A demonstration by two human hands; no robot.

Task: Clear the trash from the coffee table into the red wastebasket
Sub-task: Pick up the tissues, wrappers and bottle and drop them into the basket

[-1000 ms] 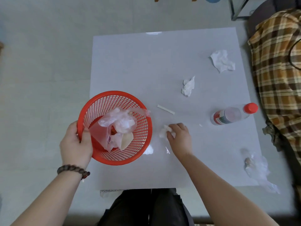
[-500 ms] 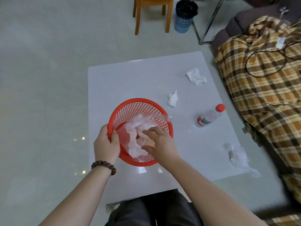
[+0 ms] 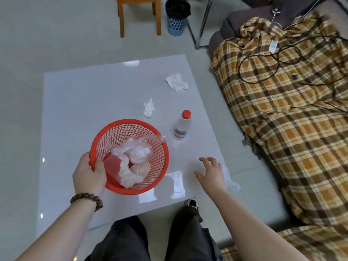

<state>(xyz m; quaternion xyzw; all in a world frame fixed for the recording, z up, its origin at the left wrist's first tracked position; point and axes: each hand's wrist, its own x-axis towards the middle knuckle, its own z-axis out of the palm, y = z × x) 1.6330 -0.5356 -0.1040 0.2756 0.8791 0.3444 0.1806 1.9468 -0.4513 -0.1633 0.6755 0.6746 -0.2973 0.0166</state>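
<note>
Pale grey floor tiles surround a low, glossy white square coffee table seen from above. At the table's near left, the left hand, a dark wooden bead bracelet on its wrist, clamps the rim of a round red plastic mesh wastebasket, thumb inside and fingers outside. The basket stands on the tabletop and holds crumpled clear plastic wrap and white paper. Beyond it lies a small crumpled white tissue, and farther back to the right a larger crumpled white tissue. Just right of the basket, a clear plastic water bottle with a red cap lies on its side. Near the table's right front edge, the right hand hovers with fingers spread and empty, partly covering a crumpled clear plastic bag; whether it touches the bag is unclear. Off to the right, a brown and orange plaid cloth drapes a sofa.
</note>
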